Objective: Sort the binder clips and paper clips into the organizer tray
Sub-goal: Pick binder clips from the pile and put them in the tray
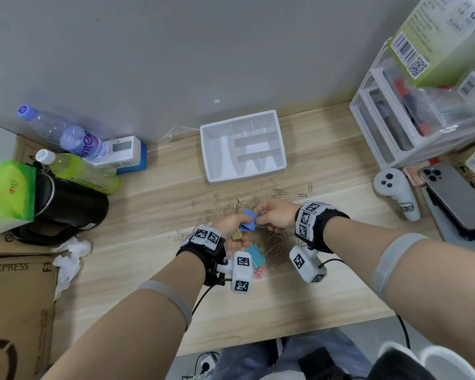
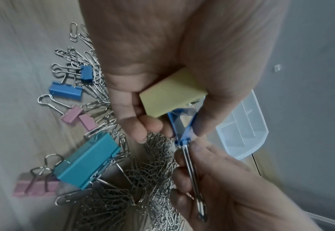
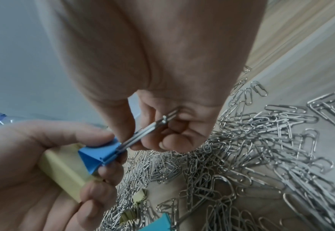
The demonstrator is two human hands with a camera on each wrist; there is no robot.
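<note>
My left hand [image 1: 232,229] grips a yellow binder clip [image 2: 170,93] in its curled fingers, and its fingertips also hold the body of a blue binder clip [image 3: 97,156]. My right hand [image 1: 276,215] pinches that blue clip's silver wire handles [image 3: 142,132]. Both hands hover over a heap of silver paper clips [image 1: 274,245] on the wooden desk. A teal binder clip [image 2: 87,161], pink ones [image 2: 79,117] and smaller blue ones [image 2: 66,92] lie in the heap. The white organizer tray [image 1: 211,149] stands behind the heap, with nothing visible in its compartments.
Bottles [image 1: 66,133], a black jug [image 1: 69,207] and cardboard boxes [image 1: 14,297] crowd the left side. A clear drawer unit [image 1: 395,119], a white controller [image 1: 395,193] and a phone [image 1: 455,196] sit at the right. Crumpled tissue [image 1: 69,259] lies at the left.
</note>
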